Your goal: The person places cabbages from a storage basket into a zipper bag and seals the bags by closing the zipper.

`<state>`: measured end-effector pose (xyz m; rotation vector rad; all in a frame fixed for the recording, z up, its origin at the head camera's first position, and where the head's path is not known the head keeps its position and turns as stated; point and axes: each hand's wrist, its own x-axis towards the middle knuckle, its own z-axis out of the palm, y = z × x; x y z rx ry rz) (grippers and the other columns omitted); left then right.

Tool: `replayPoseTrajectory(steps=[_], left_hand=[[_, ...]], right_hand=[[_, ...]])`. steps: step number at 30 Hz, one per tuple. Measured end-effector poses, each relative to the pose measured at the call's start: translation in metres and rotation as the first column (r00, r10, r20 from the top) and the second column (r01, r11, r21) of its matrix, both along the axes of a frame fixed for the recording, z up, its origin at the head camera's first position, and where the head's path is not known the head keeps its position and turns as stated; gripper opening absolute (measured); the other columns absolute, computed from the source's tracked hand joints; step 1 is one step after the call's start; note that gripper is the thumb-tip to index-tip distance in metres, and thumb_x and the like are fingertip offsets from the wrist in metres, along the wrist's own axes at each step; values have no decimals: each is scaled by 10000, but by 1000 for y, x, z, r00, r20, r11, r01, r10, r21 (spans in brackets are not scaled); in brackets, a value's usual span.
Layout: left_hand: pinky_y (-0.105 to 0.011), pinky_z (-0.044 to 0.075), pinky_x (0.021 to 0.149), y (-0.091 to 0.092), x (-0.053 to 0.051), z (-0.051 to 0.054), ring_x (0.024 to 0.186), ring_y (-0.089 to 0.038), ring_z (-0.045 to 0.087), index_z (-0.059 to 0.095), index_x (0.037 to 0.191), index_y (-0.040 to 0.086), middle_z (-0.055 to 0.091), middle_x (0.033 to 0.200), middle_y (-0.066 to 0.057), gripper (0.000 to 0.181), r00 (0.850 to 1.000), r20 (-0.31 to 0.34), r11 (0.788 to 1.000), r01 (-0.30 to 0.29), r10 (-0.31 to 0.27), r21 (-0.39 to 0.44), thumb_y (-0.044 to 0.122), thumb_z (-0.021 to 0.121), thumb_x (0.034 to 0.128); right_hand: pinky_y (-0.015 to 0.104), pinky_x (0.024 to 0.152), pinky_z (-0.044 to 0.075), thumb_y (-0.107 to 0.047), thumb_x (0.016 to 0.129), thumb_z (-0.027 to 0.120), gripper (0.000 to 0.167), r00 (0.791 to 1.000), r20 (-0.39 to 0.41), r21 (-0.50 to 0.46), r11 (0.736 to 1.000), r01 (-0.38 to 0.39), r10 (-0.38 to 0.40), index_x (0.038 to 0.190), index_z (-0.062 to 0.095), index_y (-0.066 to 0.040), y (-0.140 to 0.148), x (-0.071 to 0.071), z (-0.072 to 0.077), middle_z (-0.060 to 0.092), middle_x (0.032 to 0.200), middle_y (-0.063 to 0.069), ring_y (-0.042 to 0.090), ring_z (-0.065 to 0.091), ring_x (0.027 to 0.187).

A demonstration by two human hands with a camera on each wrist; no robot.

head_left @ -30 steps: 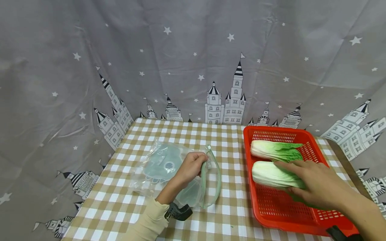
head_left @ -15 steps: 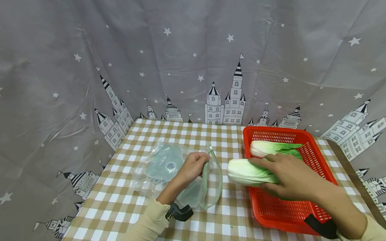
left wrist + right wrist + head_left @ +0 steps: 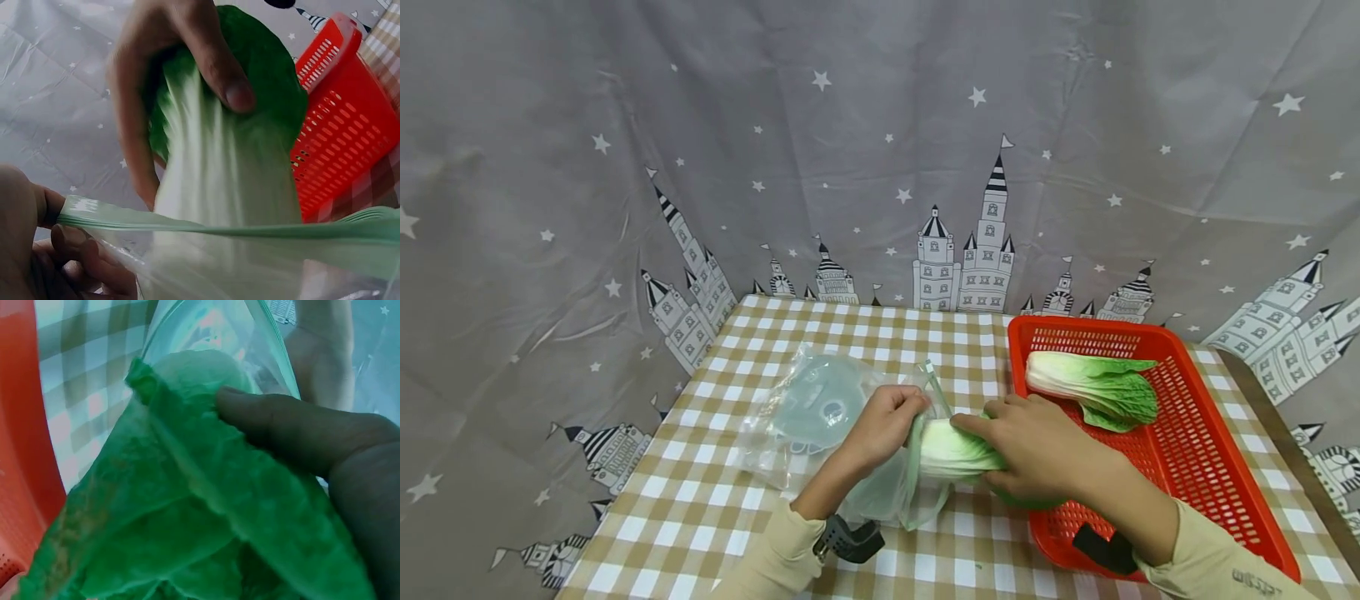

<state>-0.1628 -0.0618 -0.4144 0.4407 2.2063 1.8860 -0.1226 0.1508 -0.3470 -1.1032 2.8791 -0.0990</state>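
My left hand (image 3: 886,423) pinches the edge of a clear zip bag (image 3: 820,400) with a pale green seal and a green printed figure. The bag lies flat on the checked cloth, its mouth spread toward the right. A napa cabbage (image 3: 958,450) is in my right hand (image 3: 1037,446), gripped around its leafy part. Its white base end is inside the bag's mouth, as the left wrist view shows behind the clear plastic. Green leaves (image 3: 187,519) fill much of the right wrist view, and my thumb presses on them.
A red plastic basket (image 3: 1217,450) with slotted walls stands on the right of the table. One more napa cabbage (image 3: 1093,383) lies in its upper left part. The brown and white checked cloth (image 3: 730,358) covers the table. A grey curtain (image 3: 820,150) hangs behind.
My right hand has lifted the nearer cabbage from the basket and carried it left, into the bag's mouth. My left hand has kept its pinch on the bag, moving barely at all.
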Motion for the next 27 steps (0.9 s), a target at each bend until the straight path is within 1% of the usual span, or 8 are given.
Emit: replayPoseTrajectory(steps=[6, 11, 15, 17, 20, 23, 25, 27], left_hand=[[-232, 332, 436, 2, 2, 6, 454, -97, 347, 433, 624, 69, 333, 504, 36, 367, 1000, -5, 999, 28, -28, 26, 76, 477, 988], [-226, 296, 423, 4, 3, 8, 442, -86, 328, 431, 625, 74, 326, 499, 47, 362, 999, -9, 999, 40, -39, 26, 70, 479, 984], [-227, 309, 427, 6, 5, 9, 447, -89, 342, 451, 639, 61, 343, 506, 40, 345, 999, 1, 997, 52, -52, 52, 83, 480, 982], [-226, 322, 432, 8, 6, 10, 453, -90, 357, 470, 649, 41, 357, 511, 38, 341, 998, 4, 996, 58, -58, 66, 84, 472, 987], [-223, 340, 437, 10, 8, 10, 462, -88, 381, 508, 678, -25, 388, 522, 36, 322, 998, 0, 995, 62, -62, 78, 80, 470, 980], [-217, 337, 438, 12, 9, 11, 467, -84, 388, 522, 700, -82, 409, 532, 32, 308, 998, -17, 993, 64, -62, 95, 64, 475, 968], [-215, 329, 438, 14, 9, 11, 468, -81, 381, 517, 689, -83, 404, 533, 35, 310, 998, -23, 993, 62, -60, 105, 53, 482, 966], [-214, 318, 440, 15, 10, 12, 469, -78, 370, 499, 659, -48, 392, 529, 36, 320, 998, -28, 992, 58, -55, 110, 46, 487, 964]], right_hand=[[430, 680, 491, -359, 724, 799, 640, 1000, -19, -12, 1000, 17, -17, 1297, 626, -130, -10, -7, -10, 615, 937, 58, 269, 598, 816], [412, 643, 494, -420, 721, 820, 650, 998, 24, -48, 997, 63, -62, 1243, 630, -82, -20, -12, -16, 646, 920, 57, 236, 607, 793], [379, 570, 472, -447, 719, 827, 585, 993, 53, -80, 991, 109, -105, 1115, 652, -54, -25, -14, -20, 614, 803, 12, 192, 589, 723], [363, 540, 458, -442, 723, 826, 516, 990, 66, -99, 987, 129, -122, 1025, 655, -60, -26, -15, -23, 573, 745, -13, 172, 564, 687], [340, 517, 438, -437, 736, 820, 449, 987, 83, -133, 980, 149, -139, 933, 642, -75, -29, -15, -27, 519, 697, -38, 147, 516, 645], [319, 489, 421, -405, 745, 808, 372, 985, 83, -174, 971, 162, -150, 840, 611, -103, -33, -15, -31, 489, 656, -51, 134, 479, 597], [307, 468, 411, -375, 744, 800, 337, 984, 75, -202, 964, 173, -161, 793, 586, -120, -35, -14, -34, 476, 627, -55, 127, 466, 566], [292, 450, 402, -353, 739, 793, 314, 982, 68, -230, 955, 187, -176, 761, 567, -137, -37, -14, -37, 468, 596, -64, 114, 457, 535]])
